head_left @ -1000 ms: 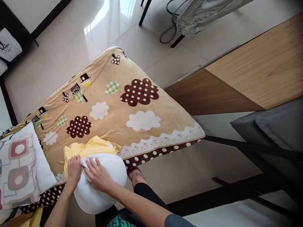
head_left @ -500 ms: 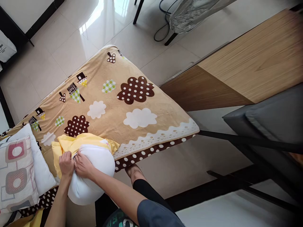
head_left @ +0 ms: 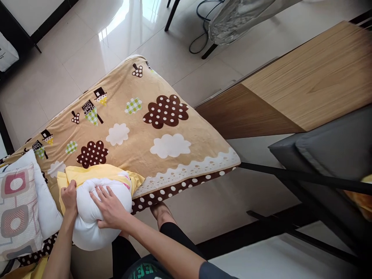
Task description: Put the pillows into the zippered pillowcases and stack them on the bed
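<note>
A plump white pillow (head_left: 95, 236) is partly inside a yellow pillowcase (head_left: 87, 172), bunched at the near edge of the bed. My left hand (head_left: 69, 196) is closed around the left edge of the pillowcase opening. With fingers spread, my right hand (head_left: 112, 209) presses flat into the white pillow, making a dent. The pillow's far end is hidden in the yellow fabric. Beneath the pillowcase lies a tan blanket (head_left: 136, 147) printed with clouds and brown dotted patches.
To the left lie a patterned pillow (head_left: 19, 209) and a white pillow (head_left: 48, 209). A wooden panel (head_left: 302, 81) and a grey cushioned seat (head_left: 334, 147) stand on the right. Beyond the bed is a tiled floor (head_left: 84, 50) with a dark cable (head_left: 200, 48).
My right hand has let go of the pillowcase edge and spread onto the pillow. My left hand has moved slightly left, still gripping the yellow fabric; more of the white pillow's top shows.
</note>
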`<state>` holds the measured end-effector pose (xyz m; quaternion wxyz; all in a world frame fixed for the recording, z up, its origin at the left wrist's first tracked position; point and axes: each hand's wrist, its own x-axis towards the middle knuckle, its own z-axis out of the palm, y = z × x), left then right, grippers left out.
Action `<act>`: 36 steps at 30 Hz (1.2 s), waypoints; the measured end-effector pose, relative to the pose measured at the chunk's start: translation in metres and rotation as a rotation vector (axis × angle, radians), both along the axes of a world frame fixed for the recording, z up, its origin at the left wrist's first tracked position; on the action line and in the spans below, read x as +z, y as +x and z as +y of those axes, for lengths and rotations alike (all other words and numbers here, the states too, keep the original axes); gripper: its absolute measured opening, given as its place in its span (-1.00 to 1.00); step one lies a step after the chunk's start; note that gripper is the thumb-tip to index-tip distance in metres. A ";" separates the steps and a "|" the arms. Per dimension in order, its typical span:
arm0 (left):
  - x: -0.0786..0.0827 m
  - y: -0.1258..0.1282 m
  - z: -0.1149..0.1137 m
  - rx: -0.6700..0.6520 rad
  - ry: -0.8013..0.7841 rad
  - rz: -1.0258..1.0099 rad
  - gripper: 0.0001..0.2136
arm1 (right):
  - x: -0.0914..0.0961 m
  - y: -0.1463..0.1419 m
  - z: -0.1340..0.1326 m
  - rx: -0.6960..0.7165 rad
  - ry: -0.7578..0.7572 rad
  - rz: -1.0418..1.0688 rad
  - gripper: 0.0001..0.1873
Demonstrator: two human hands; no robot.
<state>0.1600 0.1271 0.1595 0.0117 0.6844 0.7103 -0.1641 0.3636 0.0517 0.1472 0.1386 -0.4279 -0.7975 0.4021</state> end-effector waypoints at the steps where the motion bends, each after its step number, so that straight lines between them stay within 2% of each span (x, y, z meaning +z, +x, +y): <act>1: 0.002 -0.004 0.003 -0.017 0.010 0.006 -0.86 | -0.001 -0.009 0.006 0.037 0.031 -0.018 0.10; 4: 0.010 -0.015 0.011 -0.070 0.019 0.029 -0.85 | -0.004 -0.032 0.026 0.132 0.113 -0.097 0.00; 7: 0.017 -0.018 0.014 -0.162 0.055 0.049 -0.82 | -0.013 -0.052 0.043 0.162 0.152 -0.175 -0.06; 11: 0.021 -0.016 0.007 -0.245 0.105 0.082 -0.84 | -0.032 -0.066 0.070 0.089 0.105 -0.202 -0.11; 15: 0.021 -0.023 0.012 -0.244 0.131 0.149 -0.88 | -0.043 -0.065 0.089 -0.052 0.123 -0.034 -0.20; 17: 0.021 -0.028 0.020 -0.209 0.141 0.192 -0.88 | -0.041 -0.061 0.078 -0.141 0.142 0.023 -0.26; 20: 0.021 -0.034 0.031 -0.155 0.152 0.191 -0.87 | -0.031 -0.051 0.038 -0.233 0.216 0.099 -0.24; 23: 0.022 -0.033 0.030 -0.197 0.150 0.097 -0.84 | -0.025 -0.043 0.002 -0.202 0.259 0.150 -0.09; 25: 0.023 -0.029 0.023 -0.272 0.150 0.032 -0.80 | -0.027 -0.043 -0.002 -0.140 0.229 0.137 -0.03; 28: 0.024 -0.026 0.012 -0.357 0.157 0.012 -0.79 | -0.042 -0.051 0.026 -0.048 0.212 0.114 0.00; 32: 0.026 -0.031 0.014 -0.371 0.145 0.067 -0.79 | -0.065 -0.059 0.075 0.086 0.264 0.189 -0.06; 34: 0.025 -0.035 0.021 -0.367 0.134 0.087 -0.79 | -0.070 -0.060 0.084 0.089 0.263 0.221 -0.10; 36: 0.023 -0.037 0.031 -0.350 0.141 0.120 -0.81 | -0.069 -0.064 0.080 0.022 0.246 0.218 -0.08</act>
